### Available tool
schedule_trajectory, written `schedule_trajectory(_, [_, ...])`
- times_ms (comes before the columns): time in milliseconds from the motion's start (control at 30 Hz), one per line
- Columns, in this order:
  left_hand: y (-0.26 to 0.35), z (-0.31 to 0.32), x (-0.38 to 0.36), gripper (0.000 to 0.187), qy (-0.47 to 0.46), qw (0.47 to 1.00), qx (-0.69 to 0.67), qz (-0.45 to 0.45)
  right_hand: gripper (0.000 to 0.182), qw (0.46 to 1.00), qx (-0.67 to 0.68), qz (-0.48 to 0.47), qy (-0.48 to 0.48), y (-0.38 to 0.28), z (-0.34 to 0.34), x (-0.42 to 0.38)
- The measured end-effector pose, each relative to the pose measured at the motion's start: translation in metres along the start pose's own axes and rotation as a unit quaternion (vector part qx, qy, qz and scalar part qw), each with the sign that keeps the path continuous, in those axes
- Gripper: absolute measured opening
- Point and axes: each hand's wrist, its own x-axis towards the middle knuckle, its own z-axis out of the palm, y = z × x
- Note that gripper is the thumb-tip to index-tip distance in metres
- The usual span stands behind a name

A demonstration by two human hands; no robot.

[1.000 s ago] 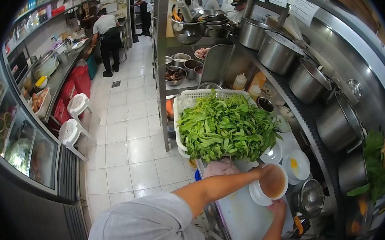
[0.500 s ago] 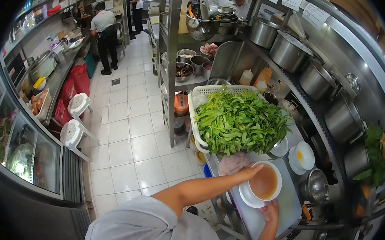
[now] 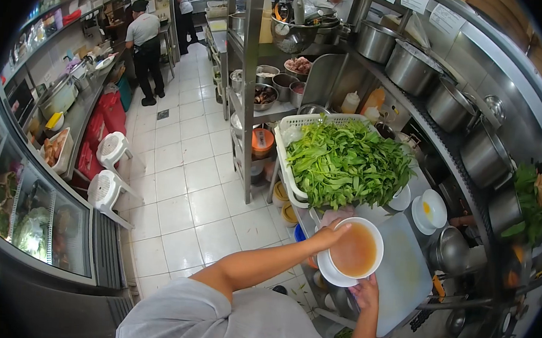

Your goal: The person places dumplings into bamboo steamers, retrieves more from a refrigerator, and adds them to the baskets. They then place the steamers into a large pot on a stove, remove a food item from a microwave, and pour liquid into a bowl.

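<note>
A white bowl of brown liquid (image 3: 354,249) is held level above a white plate (image 3: 333,271), over the near edge of a pale cutting board (image 3: 401,278). My left hand (image 3: 329,234) grips the bowl's left rim, thumb on top. Beneath the lower right side of the bowl and plate, my right hand (image 3: 366,292) has its fingers wrapped at the edge; part of them is hidden. Just beyond the hands stands a white basket (image 3: 292,186) heaped with leafy greens (image 3: 350,165). A cloth behind the bowl is mostly covered.
Steel pots (image 3: 413,66) line the shelf at right. White bowls (image 3: 429,211) and a metal bowl (image 3: 451,249) sit right of the board. A steel rack post (image 3: 249,92) rises left of the basket. White stools (image 3: 111,189) and people (image 3: 144,50) are at left.
Both hands have carried the bowl and plate left, off the middle of the cutting board and nearer my body. The view has shifted slightly.
</note>
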Motion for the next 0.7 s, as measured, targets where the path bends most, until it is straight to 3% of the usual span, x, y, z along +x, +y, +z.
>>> schedule_trajectory(300, [0.003,-0.027,-0.032,0.079,0.04,0.999,0.031,0.016,0.059,0.998,0.002,0.011,-0.065,0.013,0.022,0.001])
schedule_trajectory(700, [-0.029,-0.053,-0.055,0.072,0.128,0.992,-0.001,0.001,0.047,0.989,-0.015,0.055,-0.14,0.017,0.042,0.01])
